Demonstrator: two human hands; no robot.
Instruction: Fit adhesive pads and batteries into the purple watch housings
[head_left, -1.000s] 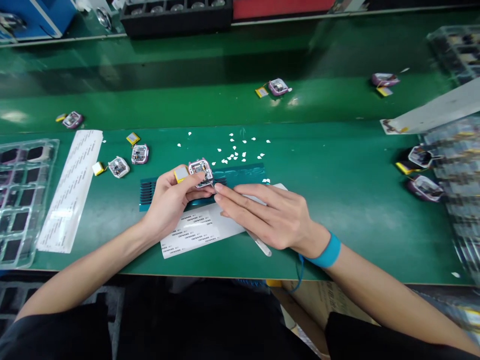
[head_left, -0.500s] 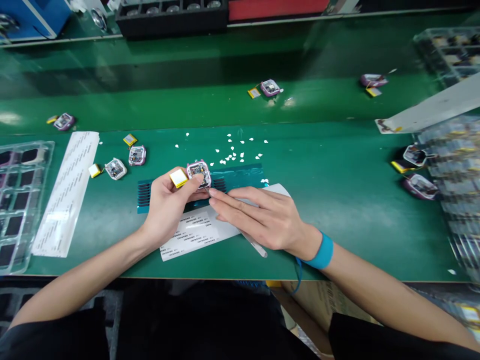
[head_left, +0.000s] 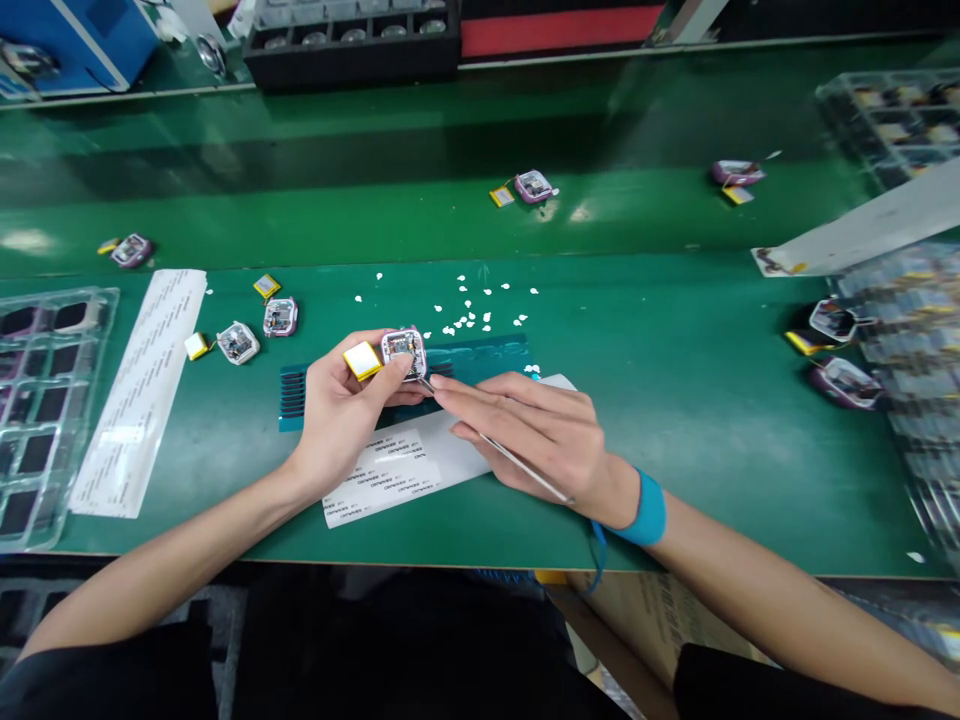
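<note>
Our left hand (head_left: 337, 412): thumb and fingers clamped on one open device case (head_left: 396, 346), held over the teal strip (head_left: 491, 351); yellow-edged battery (head_left: 362, 360) beside it. Our right hand (head_left: 551, 430): fingers pinched together on one slim metal tool (head_left: 525, 468), tip near the case's lower right corner. Nearer us, one printed sheet (head_left: 401, 478); beyond, scattered white stickers (head_left: 470, 320).

Battery (head_left: 362, 361) sits left of the held case (head_left: 402, 346).

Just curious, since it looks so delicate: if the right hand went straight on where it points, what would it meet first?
Likely the open case held in the left hand, or that hand's fingertips beneath it; depth is unclear.
</note>
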